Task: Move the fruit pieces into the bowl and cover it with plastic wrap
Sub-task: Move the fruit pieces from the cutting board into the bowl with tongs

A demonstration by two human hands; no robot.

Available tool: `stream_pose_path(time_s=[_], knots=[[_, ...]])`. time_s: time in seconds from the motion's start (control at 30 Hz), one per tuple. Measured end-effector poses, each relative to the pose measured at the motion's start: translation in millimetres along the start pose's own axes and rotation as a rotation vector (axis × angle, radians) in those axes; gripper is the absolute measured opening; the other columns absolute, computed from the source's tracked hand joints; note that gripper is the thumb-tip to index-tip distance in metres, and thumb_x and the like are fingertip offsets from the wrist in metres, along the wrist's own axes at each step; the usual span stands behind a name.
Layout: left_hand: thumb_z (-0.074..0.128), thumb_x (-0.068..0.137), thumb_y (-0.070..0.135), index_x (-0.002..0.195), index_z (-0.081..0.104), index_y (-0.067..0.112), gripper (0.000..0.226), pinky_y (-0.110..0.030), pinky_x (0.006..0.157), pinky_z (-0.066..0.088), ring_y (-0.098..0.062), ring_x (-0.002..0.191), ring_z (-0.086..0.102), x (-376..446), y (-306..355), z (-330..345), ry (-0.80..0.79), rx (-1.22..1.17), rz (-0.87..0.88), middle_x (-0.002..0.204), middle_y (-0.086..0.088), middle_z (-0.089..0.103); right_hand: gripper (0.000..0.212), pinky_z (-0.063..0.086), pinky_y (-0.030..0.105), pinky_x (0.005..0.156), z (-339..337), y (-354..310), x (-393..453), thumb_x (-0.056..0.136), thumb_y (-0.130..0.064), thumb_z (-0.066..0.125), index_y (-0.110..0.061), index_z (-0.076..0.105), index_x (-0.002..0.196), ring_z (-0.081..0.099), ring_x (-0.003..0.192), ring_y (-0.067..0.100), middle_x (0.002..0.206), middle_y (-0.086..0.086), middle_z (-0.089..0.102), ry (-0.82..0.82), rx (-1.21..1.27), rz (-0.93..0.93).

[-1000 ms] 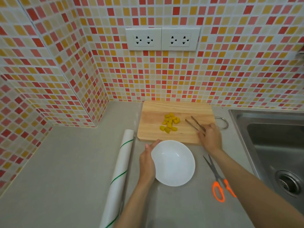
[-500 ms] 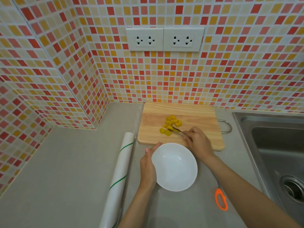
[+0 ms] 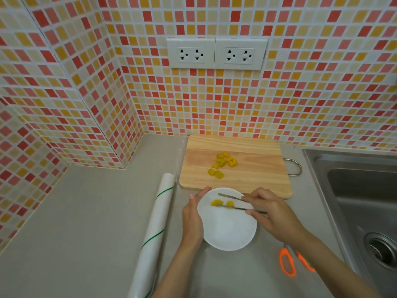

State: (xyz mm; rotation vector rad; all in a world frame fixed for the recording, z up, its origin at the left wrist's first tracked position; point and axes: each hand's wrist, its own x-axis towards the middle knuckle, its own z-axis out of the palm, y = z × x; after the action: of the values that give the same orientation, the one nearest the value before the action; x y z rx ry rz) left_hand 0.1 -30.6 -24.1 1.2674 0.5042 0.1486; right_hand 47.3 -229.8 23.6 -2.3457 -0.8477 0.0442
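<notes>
While the left hand [image 3: 192, 220] cups a white bowl [image 3: 227, 233] near the counter's [image 3: 86, 211] front edge, the right hand [image 3: 270, 214] pinches tongs [image 3: 231, 203], tips parted over two fruit pieces [image 3: 222, 203] inside; no writing shows.

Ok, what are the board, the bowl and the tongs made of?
Cutting board: pale wood by its visible grain, matte. Bowl: smooth white, probably ceramic, possibly melamine. Tongs in the right hand: thin grey metal, likely stainless steel.

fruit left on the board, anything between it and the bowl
Nothing visible. The fruit lies on the board, whose near edge meets the bowl. Bare wood lies between. The right hand holds tongs over the bowl, apart from that path.
</notes>
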Motion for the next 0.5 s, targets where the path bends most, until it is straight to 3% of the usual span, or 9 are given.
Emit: stream_pose_path(time_s=[0.07, 0.17, 0.3, 0.5], knots=[[0.019, 0.101, 0.035, 0.109, 0.069, 0.019, 0.053, -0.025, 0.094, 0.05, -0.006, 0.107, 0.063, -0.5, 0.1, 0.3, 0.005, -0.006, 0.013, 0.115, 0.002, 0.069, 0.04, 0.047, 0.027, 0.079, -3.4, -0.4, 0.9, 0.083, -0.018, 0.066, -0.017, 0.06, 0.122, 0.053, 0.094, 0.013, 0.095, -0.006, 0.053, -0.036, 0.014, 0.002], [0.019, 0.101, 0.033, 0.111, 0.069, 0.016, 0.053, -0.028, 0.097, 0.047, -0.008, 0.109, 0.062, -0.8, -0.4, 1.0, 0.023, -0.007, 0.036, 0.117, -0.001, 0.069, 0.041, 0.043, 0.021, 0.08, -6.9, 3.5, 18.5, 0.081, -0.015, 0.069, -0.012, 0.06, 0.121, 0.055, 0.091, 0.014, 0.093, 0.001, 0.054, 0.036, 0.103, 0.027], [0.019, 0.101, 0.035, 0.104, 0.071, 0.024, 0.053, -0.02, 0.087, 0.05, -0.001, 0.103, 0.064, -0.6, -1.0, 1.4, 0.034, -0.002, 0.031, 0.112, 0.007, 0.07, 0.041, 0.04, 0.024, 0.075, 1.8, 26.0, 58.4, 0.082, -0.015, 0.068, -0.007, 0.06, 0.121, 0.054, 0.086, 0.018, 0.096, 0.009, 0.056, 0.101, 0.065, 0.141], [0.019, 0.101, 0.035, 0.106, 0.072, 0.021, 0.055, -0.011, 0.075, 0.05, 0.0, 0.097, 0.067, 0.4, -2.9, 0.7, 0.039, 0.005, 0.027, 0.109, 0.008, 0.072, 0.041, 0.035, 0.022, 0.077, 32.6, 50.3, 95.5, 0.082, -0.021, 0.067, -0.008, 0.061, 0.12, 0.055, 0.093, 0.022, 0.095, 0.003, 0.053, -0.028, -0.034, 0.168]])
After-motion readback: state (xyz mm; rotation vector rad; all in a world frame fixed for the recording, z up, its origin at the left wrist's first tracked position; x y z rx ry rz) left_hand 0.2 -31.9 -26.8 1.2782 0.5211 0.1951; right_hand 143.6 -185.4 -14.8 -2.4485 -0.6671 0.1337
